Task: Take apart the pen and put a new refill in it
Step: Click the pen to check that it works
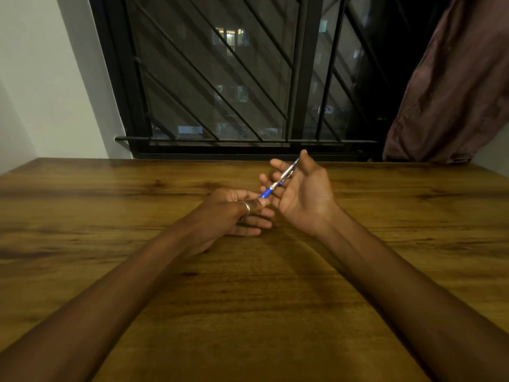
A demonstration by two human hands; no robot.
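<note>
A pen with a clear barrel and a blue grip slants above the wooden table, tip end low left, back end high right. My left hand, a ring on one finger, pinches the blue grip end between thumb and fingers. My right hand is palm up with the barrel lying across its fingers, and its thumb touches the pen's back end. I see no loose refill on the table.
A dark window with a black metal grille stands behind the table's far edge. A brown curtain hangs at the right, and a white wall is at the left.
</note>
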